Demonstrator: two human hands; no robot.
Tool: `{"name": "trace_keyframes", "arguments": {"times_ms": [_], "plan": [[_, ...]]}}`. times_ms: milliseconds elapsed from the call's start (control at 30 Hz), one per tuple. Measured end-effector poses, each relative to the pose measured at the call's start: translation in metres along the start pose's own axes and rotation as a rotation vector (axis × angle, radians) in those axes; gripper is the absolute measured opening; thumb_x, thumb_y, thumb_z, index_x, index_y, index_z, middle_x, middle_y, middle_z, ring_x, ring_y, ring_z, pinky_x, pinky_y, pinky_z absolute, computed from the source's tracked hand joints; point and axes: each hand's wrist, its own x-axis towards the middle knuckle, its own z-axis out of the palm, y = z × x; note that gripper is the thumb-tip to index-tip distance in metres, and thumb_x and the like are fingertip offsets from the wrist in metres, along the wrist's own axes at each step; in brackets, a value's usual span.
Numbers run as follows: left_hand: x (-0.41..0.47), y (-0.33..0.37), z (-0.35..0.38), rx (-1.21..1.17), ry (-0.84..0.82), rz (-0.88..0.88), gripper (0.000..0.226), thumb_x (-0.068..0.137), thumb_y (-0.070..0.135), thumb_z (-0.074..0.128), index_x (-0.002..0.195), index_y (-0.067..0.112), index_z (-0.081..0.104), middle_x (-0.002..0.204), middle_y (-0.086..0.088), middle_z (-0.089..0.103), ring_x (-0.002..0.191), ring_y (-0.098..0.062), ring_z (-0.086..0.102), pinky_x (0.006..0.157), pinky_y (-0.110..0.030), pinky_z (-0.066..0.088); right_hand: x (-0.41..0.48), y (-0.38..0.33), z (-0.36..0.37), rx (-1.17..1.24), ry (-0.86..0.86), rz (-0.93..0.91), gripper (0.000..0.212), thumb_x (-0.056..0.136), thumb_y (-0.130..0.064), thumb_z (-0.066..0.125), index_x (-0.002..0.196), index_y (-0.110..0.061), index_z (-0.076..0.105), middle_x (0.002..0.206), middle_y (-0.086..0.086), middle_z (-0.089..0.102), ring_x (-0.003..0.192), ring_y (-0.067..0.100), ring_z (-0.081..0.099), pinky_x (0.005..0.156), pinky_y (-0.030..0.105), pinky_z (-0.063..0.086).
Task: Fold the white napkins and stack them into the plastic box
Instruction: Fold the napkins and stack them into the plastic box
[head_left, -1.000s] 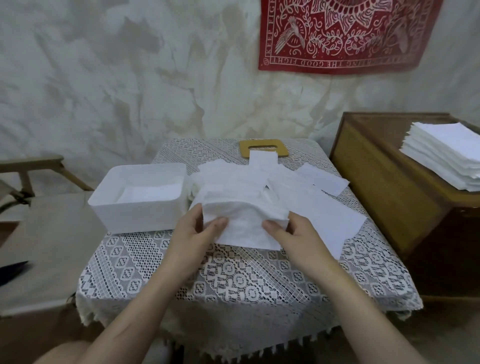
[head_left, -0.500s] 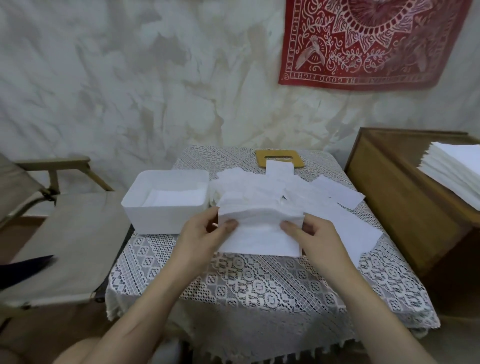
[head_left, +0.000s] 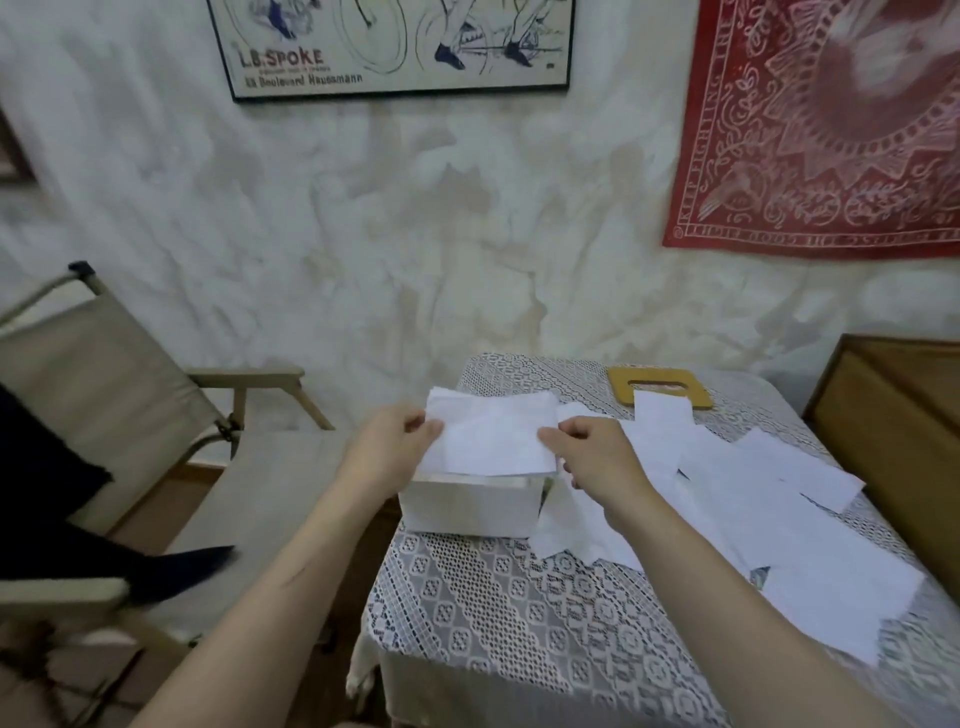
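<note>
Centre of frame: a folded white napkin (head_left: 493, 439), thin, soft, faintly creased and rectangular, is held flat just above the box (head_left: 467, 506); the left hand (head_left: 387, 449) pinches its left edge, thumb on top; the right hand (head_left: 597, 457) pinches its right edge; the hands are apart, one at each end. Box: white plastic, rectangular, smooth-walled, standing at the left edge of the table (head_left: 493, 623); the napkin covers its opening, so its contents cannot be told. Table: draped in white openwork lace. Right of the box: loose napkins (head_left: 753, 499), flat overlapping sheets; behind them, a flat yellow-brown frame (head_left: 619, 387) with a rectangular slot. Far left: a beige canvas folding chair (head_left: 104, 374).
</note>
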Motion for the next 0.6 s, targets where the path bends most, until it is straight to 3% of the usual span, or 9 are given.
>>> {"name": "trace_keyframes", "arguments": {"times_ms": [67,167,233,367,467,600], "plan": [[0.009,-0.009,0.000,0.026,0.000,-0.036,0.041,0.099,0.033,0.064,0.066,0.016,0.049,0.057,0.002,0.040,0.056,-0.018,0.039,0.056,-0.036,0.024,0.007,0.002,0.009,-0.059,0.031,0.009,0.033,0.092,-0.032,0.071,0.066,-0.016,0.060,0.058,-0.006,0.054,0.054,0.009,0.053,0.069,0.033,0.040],[0.017,-0.024,0.002,0.074,0.020,-0.094,0.042,0.096,0.040,0.067,0.066,0.014,0.058,0.056,0.002,0.049,0.059,-0.019,0.048,0.056,-0.034,0.029,0.012,0.004,0.018,-0.152,0.056,0.013,0.039,0.091,-0.036,0.072,0.060,-0.020,0.054,0.061,-0.006,0.055,0.064,0.017,0.052,0.067,0.032,0.039],[0.018,-0.031,0.003,0.123,0.043,-0.109,0.041,0.096,0.044,0.066,0.071,0.011,0.064,0.059,0.003,0.055,0.061,-0.014,0.053,0.056,-0.032,0.032,0.013,0.004,0.023,-0.243,0.056,-0.012,0.033,0.093,-0.035,0.070,0.067,-0.016,0.063,0.069,-0.005,0.061,0.069,0.017,0.055,0.065,0.031,0.039],[0.017,-0.036,0.006,0.183,0.074,-0.092,0.039,0.095,0.045,0.066,0.074,0.011,0.066,0.062,0.002,0.060,0.062,-0.011,0.055,0.055,-0.030,0.033,0.020,0.009,0.033,-0.417,0.078,-0.093,0.024,0.095,-0.036,0.063,0.074,-0.024,0.067,0.109,-0.002,0.065,0.089,0.017,0.060,0.073,0.029,0.039],[0.017,-0.037,0.007,0.233,0.096,-0.051,0.037,0.094,0.044,0.068,0.070,0.015,0.065,0.062,0.004,0.061,0.063,-0.009,0.056,0.054,-0.029,0.033,0.023,0.013,0.038,-0.508,0.082,-0.115,0.026,0.093,-0.036,0.060,0.071,-0.024,0.066,0.111,0.000,0.063,0.089,0.018,0.063,0.069,0.029,0.039],[0.017,-0.037,0.010,0.243,0.091,-0.041,0.033,0.091,0.043,0.070,0.067,0.022,0.061,0.065,0.008,0.061,0.065,-0.010,0.057,0.054,-0.030,0.033,0.021,0.015,0.039,-0.590,0.069,-0.118,0.021,0.095,-0.034,0.058,0.083,-0.020,0.068,0.116,0.001,0.054,0.092,0.021,0.061,0.074,0.030,0.043]]}}
